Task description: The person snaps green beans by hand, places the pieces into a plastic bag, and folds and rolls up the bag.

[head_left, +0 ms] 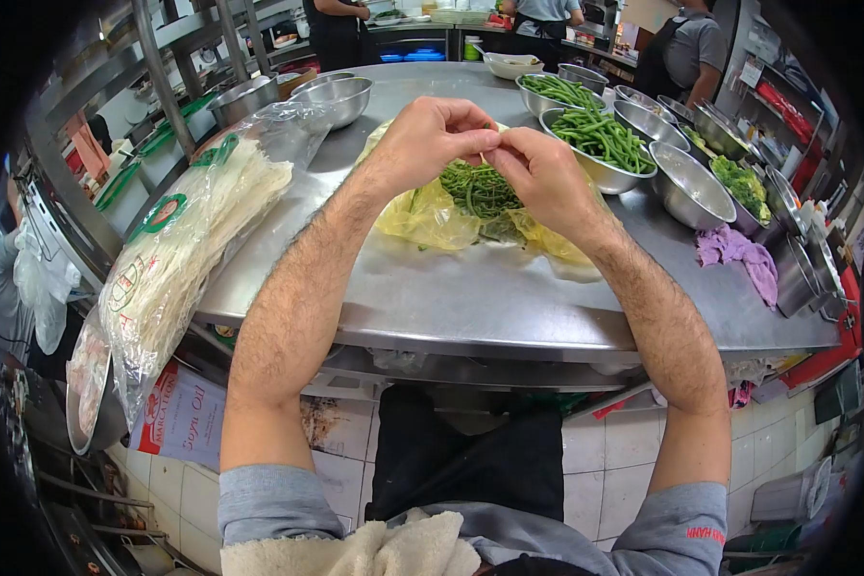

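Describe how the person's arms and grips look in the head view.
The left grip and right grip are ungloved, with no ring or watch visible. The left forearm and right forearm are bare. The left sleeve is short and grey; the matching right sleeve carries red lettering.

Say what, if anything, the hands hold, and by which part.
Left hand and right hand meet at a small green piece, apparently pinched; which part they grip is hidden.

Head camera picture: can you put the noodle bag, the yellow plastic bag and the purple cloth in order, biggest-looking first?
1. Noodle bag
2. Yellow plastic bag, partly hidden
3. Purple cloth

That's just how big they look here.
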Demonstrator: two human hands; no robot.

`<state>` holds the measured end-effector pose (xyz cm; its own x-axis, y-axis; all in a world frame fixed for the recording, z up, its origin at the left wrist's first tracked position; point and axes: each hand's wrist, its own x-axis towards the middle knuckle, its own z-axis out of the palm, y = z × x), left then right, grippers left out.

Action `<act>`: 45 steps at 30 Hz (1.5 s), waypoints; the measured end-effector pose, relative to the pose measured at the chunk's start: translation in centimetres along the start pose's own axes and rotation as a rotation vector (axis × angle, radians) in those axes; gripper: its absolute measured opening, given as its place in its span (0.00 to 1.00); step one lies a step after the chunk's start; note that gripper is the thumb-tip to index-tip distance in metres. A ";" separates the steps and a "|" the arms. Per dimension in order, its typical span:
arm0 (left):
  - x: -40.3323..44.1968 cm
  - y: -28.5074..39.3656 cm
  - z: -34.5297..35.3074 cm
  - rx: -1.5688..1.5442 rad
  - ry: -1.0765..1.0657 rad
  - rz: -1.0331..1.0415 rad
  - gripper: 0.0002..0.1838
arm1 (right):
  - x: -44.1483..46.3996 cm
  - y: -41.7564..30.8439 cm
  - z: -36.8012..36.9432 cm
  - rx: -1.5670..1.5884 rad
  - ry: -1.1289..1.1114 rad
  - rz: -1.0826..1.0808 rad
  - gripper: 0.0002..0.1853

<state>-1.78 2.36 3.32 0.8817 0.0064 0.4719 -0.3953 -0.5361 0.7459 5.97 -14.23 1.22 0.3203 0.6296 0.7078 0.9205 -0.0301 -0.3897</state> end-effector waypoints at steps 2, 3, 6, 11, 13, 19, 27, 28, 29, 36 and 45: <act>0.0 -0.1 0.1 0.010 0.013 0.007 0.12 | 0.1 0.1 -0.1 -0.059 -0.028 0.003 0.10; 0.0 0.1 0.0 0.173 0.005 -0.089 0.12 | 0.2 0.2 -0.2 -0.117 -0.056 0.006 0.10; -0.2 -0.5 0.3 0.502 -0.083 -0.208 0.13 | 0.1 0.5 -1.3 -0.515 -0.260 0.069 0.10; -0.4 -1.4 1.4 0.773 -0.282 -0.291 0.14 | -0.1 2.4 -1.4 -0.679 -0.389 0.164 0.10; -0.3 -1.1 1.0 0.709 -0.305 -0.316 0.12 | 0.1 2.2 -1.5 -0.684 -0.397 0.155 0.10; -0.3 -0.7 0.2 0.605 -0.124 -0.169 0.10 | -0.3 1.6 -1.4 -0.529 -0.193 0.057 0.10; -0.4 0.1 0.5 0.528 -0.049 -0.017 0.10 | 0.1 1.9 -1.0 -0.604 -0.180 -0.219 0.09; -0.5 0.2 0.5 0.529 -0.048 -0.017 0.10 | 0.0 1.9 -1.0 -0.604 -0.180 -0.220 0.09; -0.5 0.2 0.5 0.543 -0.022 0.006 0.10 | 0.0 1.9 -1.0 -0.531 -0.177 -0.206 0.07; -0.5 0.4 0.9 0.451 -0.001 0.081 0.10 | 0.2 2.0 0.1 -0.328 0.034 -0.240 0.06; -0.2 0.5 1.5 0.274 0.135 0.022 0.11 | 1.0 1.1 -0.3 0.611 0.038 0.450 0.09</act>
<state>-1.77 0.81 2.87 0.8243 0.0941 0.5583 -0.3137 -0.7449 0.5888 7.39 -13.89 1.67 0.6528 0.6312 0.4189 0.4149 0.1648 -0.8948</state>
